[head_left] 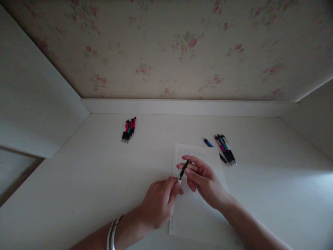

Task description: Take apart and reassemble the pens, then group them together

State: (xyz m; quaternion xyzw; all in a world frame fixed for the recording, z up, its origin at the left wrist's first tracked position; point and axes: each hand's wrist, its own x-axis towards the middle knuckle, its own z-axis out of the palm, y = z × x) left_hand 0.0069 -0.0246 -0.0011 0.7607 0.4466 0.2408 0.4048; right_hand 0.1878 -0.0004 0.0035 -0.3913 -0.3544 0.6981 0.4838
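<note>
My left hand (161, 201) is closed around the white part of a pen (184, 168), above the sheet of paper. The pen is tilted, its black section pointing up and away to the right. My right hand (201, 177) is at this black section, the thumb against it and a finger behind, with the index finger stretched out. A sheet of loose-leaf paper (192, 218) with holes along its left side lies beneath both hands. Faint handwriting shows near its top. The lower end of the pen is hidden inside my left hand.
Several pens (129, 129) with pink and green barrels lie at the back left of the white desk (104, 173). To the right, another group of pens (225, 149) lies beside the paper. A blue pen (208, 142) lies partly under the sheet. A wall stands behind.
</note>
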